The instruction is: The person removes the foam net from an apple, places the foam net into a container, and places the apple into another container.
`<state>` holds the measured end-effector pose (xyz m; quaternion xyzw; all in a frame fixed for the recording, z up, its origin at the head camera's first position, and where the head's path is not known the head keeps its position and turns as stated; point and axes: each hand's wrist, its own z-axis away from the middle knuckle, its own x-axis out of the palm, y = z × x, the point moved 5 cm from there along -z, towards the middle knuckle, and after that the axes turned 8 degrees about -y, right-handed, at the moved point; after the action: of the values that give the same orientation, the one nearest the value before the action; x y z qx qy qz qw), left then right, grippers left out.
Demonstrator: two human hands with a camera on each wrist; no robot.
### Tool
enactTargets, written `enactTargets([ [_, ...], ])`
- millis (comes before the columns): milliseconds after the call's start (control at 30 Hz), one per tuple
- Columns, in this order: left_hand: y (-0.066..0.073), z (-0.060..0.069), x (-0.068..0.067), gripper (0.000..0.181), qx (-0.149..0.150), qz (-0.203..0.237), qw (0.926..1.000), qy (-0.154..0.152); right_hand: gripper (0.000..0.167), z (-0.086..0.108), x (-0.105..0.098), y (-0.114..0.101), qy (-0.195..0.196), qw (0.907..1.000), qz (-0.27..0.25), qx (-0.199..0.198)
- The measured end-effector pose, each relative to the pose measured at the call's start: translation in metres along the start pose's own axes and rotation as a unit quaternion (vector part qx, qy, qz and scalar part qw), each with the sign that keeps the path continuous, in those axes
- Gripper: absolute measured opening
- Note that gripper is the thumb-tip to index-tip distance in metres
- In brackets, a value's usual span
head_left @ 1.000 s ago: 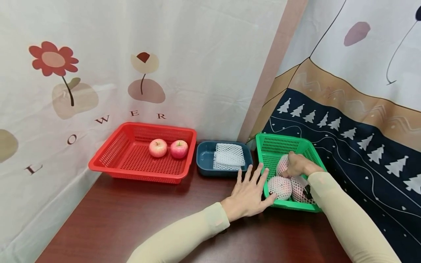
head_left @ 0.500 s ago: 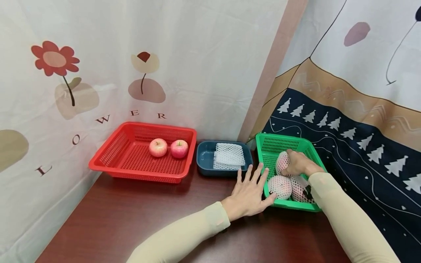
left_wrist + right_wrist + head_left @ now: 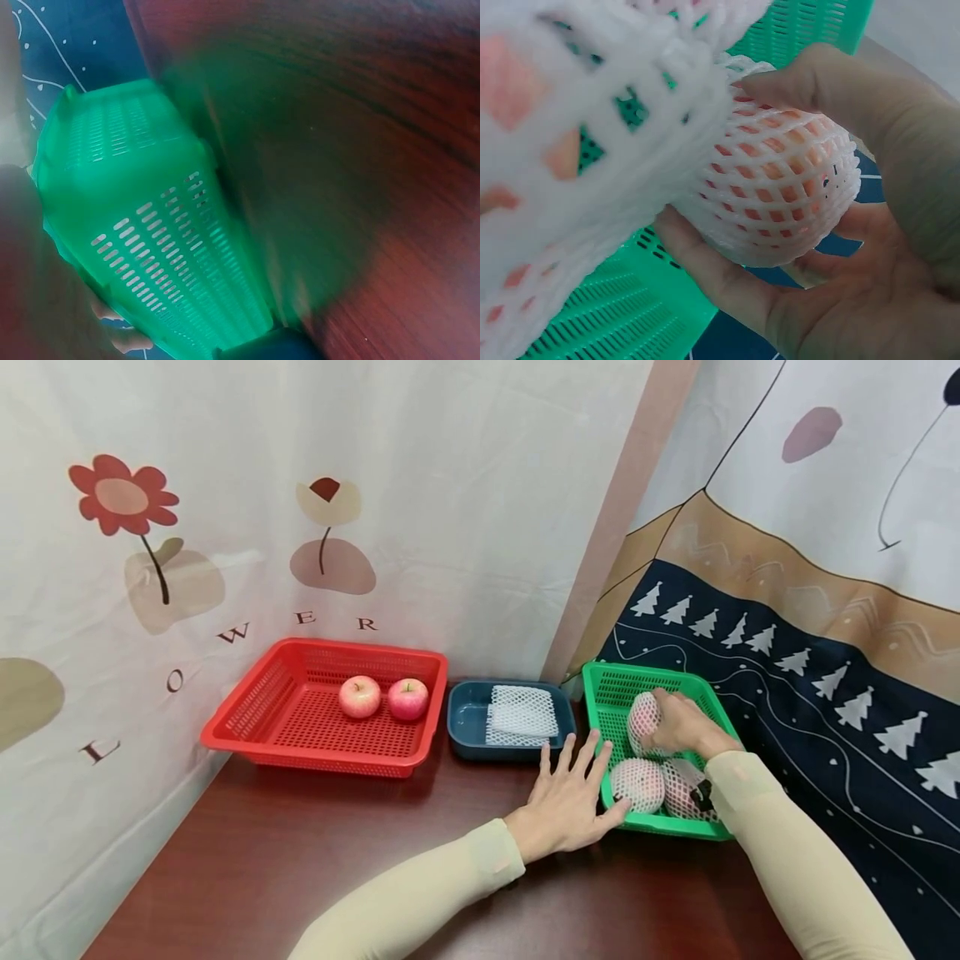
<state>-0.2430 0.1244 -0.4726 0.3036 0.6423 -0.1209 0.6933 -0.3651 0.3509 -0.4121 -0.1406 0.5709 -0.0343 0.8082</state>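
In the head view my right hand (image 3: 681,727) reaches into the green basket (image 3: 645,678) and grips an apple in a white foam net (image 3: 643,723). The right wrist view shows thumb and fingers curled round that netted apple (image 3: 772,180). Two more netted apples lie nearer the basket's front: one on the left (image 3: 637,785), the other (image 3: 681,789) partly behind my right wrist. My left hand (image 3: 568,802) has its fingers spread straight at the basket's left front corner, the thumb by the rim. In the left wrist view the green basket's outer wall (image 3: 165,240) fills much of the picture.
A blue dish (image 3: 467,745) with folded white foam nets (image 3: 523,714) stands left of the green basket. Farther left, a red basket (image 3: 300,752) holds two bare apples (image 3: 360,697). A dark red-brown table (image 3: 315,843) lies beneath; printed curtains (image 3: 480,527) hang behind.
Inside the green basket, the apple in my right hand has tilted and shifted slightly, and more of its net shows now. My left hand has stayed in place.
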Motion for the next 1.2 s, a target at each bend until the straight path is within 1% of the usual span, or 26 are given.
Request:
enactTargets([
  [267,0.0,0.0,-0.001,0.093,-0.002,-0.006,1.0,-0.001,0.105,0.004,-0.005,-0.008,0.03,0.9993,-0.008,-0.022],
  [533,-0.001,0.0,-0.002,0.093,-0.007,-0.009,0.9999,-0.003,0.106,0.011,-0.009,-0.015,0.036,0.999,-0.01,-0.027],
  [800,-0.002,-0.001,-0.002,0.094,-0.005,-0.001,1.0,-0.008,0.105,0.02,-0.01,-0.021,0.049,0.9976,-0.023,-0.044],
  [1000,-0.005,-0.002,-0.003,0.096,0.001,0.008,0.9999,-0.011,0.106,0.024,-0.011,-0.027,0.069,0.9949,-0.032,-0.066],
  [1200,-0.005,0.0,-0.007,0.096,0.006,0.019,0.9997,-0.013,0.104,0.03,-0.013,-0.033,0.083,0.993,-0.048,-0.068],
])
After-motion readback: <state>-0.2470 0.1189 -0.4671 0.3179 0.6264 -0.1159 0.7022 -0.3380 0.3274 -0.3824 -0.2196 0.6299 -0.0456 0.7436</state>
